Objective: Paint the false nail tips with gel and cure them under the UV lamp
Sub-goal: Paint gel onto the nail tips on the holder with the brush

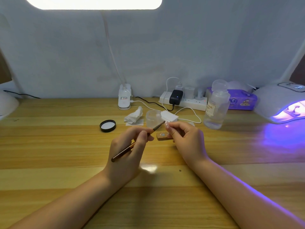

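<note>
Pale striped wood-grain tabletop [66, 146] is seen glossy w/ glare; clear plastic pump bottle [216, 109] smooth; crumpled white tissue paper [134, 116] matt.

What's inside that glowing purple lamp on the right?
Inside the UV lamp, violet light floods the opening, and a small dark stand-like shape sits there, too blurred to identify. Deeper inside is covered by the lamp's white hood. The hands work at mid-table, away from it.

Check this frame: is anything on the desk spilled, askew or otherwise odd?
Nothing looks spilled or damaged. Minor untidiness only: a crumpled tissue lies beside the open clear jar, whose black lid sits apart, inside up. The UV lamp glows at far right while the left hand holds the brush to the nail tip pinched by the right hand.
</note>
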